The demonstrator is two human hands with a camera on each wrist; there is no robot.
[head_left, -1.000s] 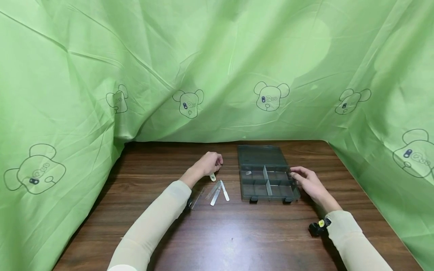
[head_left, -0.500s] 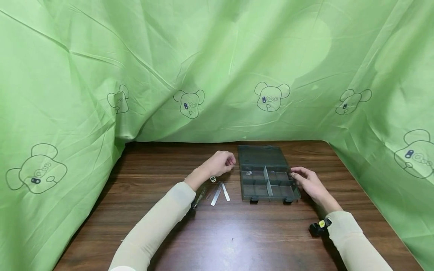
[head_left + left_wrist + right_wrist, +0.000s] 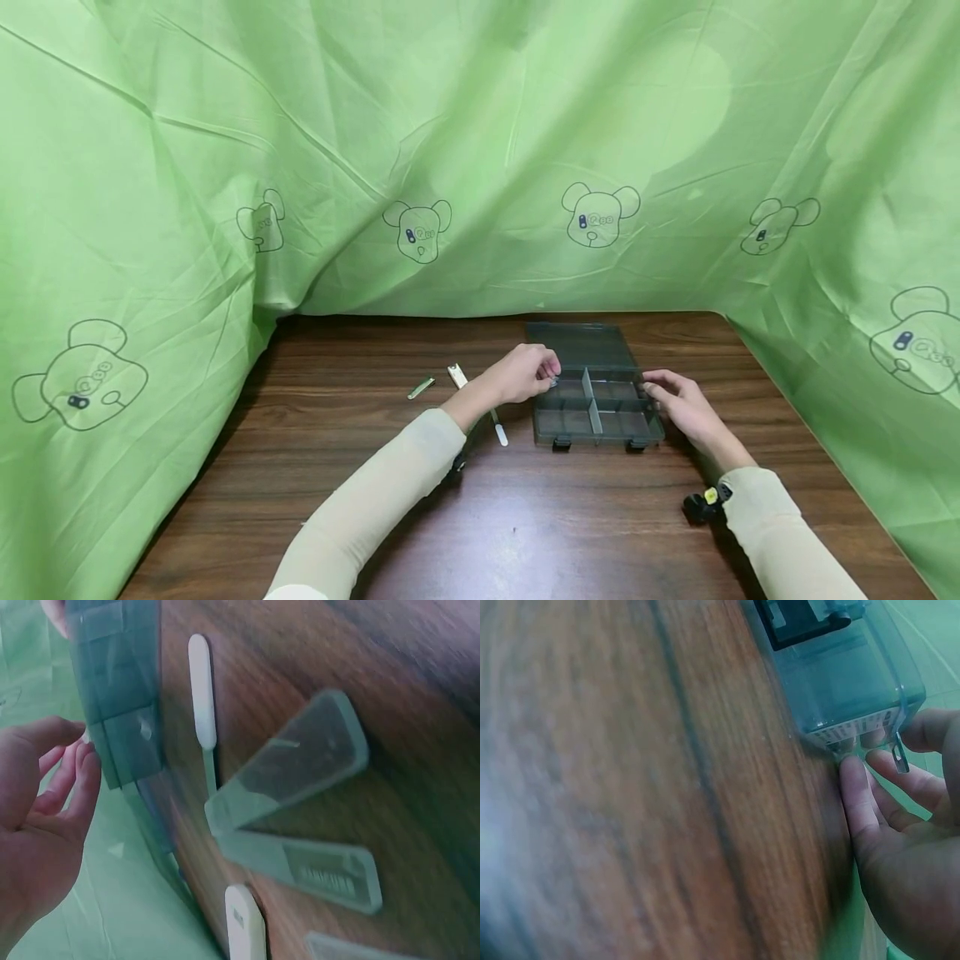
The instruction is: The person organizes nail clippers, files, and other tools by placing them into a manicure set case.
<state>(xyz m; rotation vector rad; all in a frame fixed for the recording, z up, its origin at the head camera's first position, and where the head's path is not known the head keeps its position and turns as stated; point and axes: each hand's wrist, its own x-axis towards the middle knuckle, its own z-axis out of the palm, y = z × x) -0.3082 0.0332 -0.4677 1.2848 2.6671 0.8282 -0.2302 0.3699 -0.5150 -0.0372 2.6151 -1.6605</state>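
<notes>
A dark translucent divided plastic box (image 3: 566, 421) lies with its lid (image 3: 577, 343) opened back. My left hand (image 3: 521, 375) is at its far-left compartment, thumb and fingertips together. A tiny pale glint of a small clear piece (image 3: 86, 737) shows between these fingertips in the left wrist view; its kind is mostly hidden. Another small clear piece (image 3: 146, 729) lies in the compartment. My right hand (image 3: 682, 404) grips the box's right side, its thumb (image 3: 855, 791) low at the corner.
Left of the box lie a green nail clipper (image 3: 422, 387), a pale nail clipper (image 3: 457, 375) and a white-handled slim tool (image 3: 201, 694). Two flat clear-and-grey strips (image 3: 330, 874) fan out beside it, hidden under my left arm in the head view. Green cloth (image 3: 480, 275) hangs behind the table.
My left hand has moved right, from beside the pale nail clipper to the box's left compartment. Both nail clippers now show; the strips have become covered by the arm. The right hand stays put.
</notes>
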